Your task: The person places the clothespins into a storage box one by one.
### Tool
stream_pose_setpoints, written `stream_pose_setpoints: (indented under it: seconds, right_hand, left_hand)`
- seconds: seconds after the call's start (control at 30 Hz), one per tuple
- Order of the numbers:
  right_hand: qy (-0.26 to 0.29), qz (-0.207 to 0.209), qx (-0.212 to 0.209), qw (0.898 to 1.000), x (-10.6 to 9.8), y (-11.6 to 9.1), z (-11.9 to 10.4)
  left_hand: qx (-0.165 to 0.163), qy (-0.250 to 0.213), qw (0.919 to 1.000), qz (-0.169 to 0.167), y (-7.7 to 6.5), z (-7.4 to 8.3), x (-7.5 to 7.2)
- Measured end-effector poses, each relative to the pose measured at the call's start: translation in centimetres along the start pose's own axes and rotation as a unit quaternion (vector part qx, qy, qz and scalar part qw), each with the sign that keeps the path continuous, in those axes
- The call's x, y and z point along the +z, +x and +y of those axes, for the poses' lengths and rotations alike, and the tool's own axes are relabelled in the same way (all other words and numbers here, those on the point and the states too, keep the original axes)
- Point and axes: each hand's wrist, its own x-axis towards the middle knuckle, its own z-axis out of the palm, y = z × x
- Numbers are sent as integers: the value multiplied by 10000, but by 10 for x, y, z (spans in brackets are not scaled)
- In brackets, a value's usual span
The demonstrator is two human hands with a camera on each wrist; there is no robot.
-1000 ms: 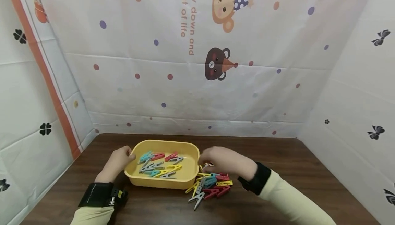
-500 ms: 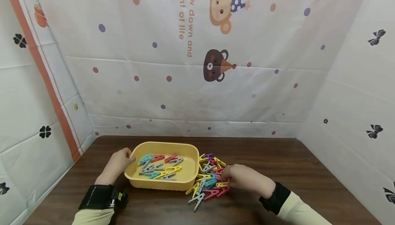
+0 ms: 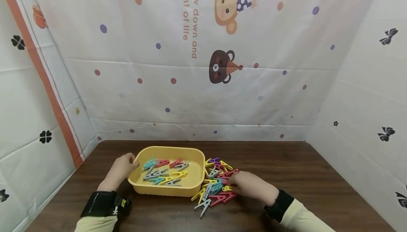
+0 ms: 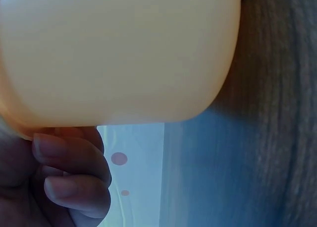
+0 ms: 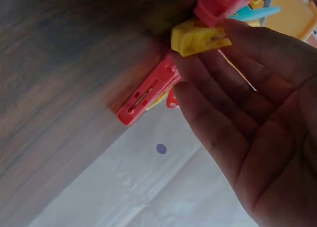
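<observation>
My left hand (image 3: 122, 167) grips the left rim of a yellow plastic tray (image 3: 165, 190); in the left wrist view its curled fingers (image 4: 74, 155) are at the tray's edge. Several clothespins in blue, grey, red and yellow lie inside, such as a red clothespin (image 3: 176, 162). At the right edge of a loose pile beside the tray is my right hand (image 3: 249, 186). In the right wrist view, its thumb and fingers pinch a yellow clothespin (image 5: 200, 37). Red clothespins lie on both sides of it, one a red clothespin (image 5: 151, 90) near the fingertips.
The pile spreads along the tray's right side, from a purple clothespin (image 3: 214, 160) at the back to a grey clothespin (image 3: 203, 205) at the front. All stands on a dark wooden table (image 3: 286, 165), with printed white cloth (image 3: 190, 97) behind and at both sides.
From over the pile near the tray, my right hand has moved right to the pile's right edge. The yellow clothespin there has turned slightly. My left hand keeps its place on the rim.
</observation>
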Motion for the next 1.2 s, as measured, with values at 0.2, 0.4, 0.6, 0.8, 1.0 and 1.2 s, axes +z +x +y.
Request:
stream_pose_setpoints:
  seconds: [0.2,0.4,0.6,0.8,1.0,1.2]
  right_hand:
    - [123,24,61,9999,2,2,2]
    - [307,-88,273,9991,2,7,2]
    - [465,-179,321,9982,1,7,0]
    - [574,-81,285,9979,1,7,-1]
    - [542,-104,169,9983,-1,9,0]
    - [604,142,-24,9981,-19,2,0]
  left_hand:
    - [9,28,10000,-11,1,0,-1]
    - [-26,-11,10000,-13,0,0,-1]
    - [-7,-4,10000,-15,-1,0,0]
    - [2,-19,10000,3,-1,0,0]
    - [-45,-22,10000,28,1,-1,-2]
    - [-102,-74,9999,-9,1,0,0]
